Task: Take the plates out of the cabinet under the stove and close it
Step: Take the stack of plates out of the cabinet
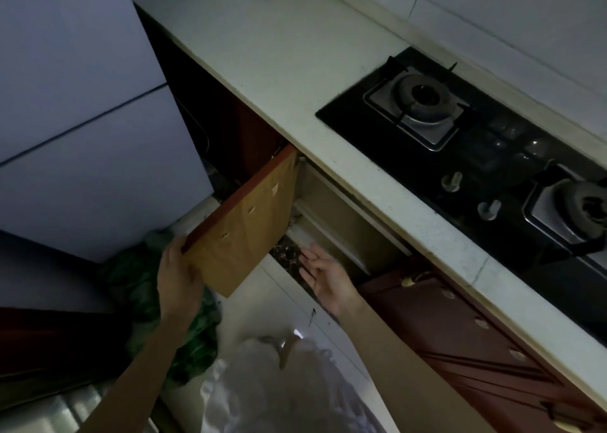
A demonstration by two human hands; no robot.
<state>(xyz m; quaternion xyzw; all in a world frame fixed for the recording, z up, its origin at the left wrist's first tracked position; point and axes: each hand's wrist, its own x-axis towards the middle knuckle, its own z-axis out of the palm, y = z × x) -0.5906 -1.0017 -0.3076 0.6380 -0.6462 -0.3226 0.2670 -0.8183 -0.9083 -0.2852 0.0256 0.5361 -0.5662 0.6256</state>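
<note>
Head | left hand [179,276] grips cabinet door [244,232] edge | right hand [325,273] open-palmed

Cabinet door [244,232]: swung wide open, pale wood inner face showing, dark red edge. Cabinet [331,215] under stove [476,143]: pale interior, dim. Plates: not discernible inside. Stove: black glass, two burners.

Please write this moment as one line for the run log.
phase: cabinet open | left hand: holds cabinet door edge | right hand: open, empty, at cabinet opening | plates: not visible
</note>
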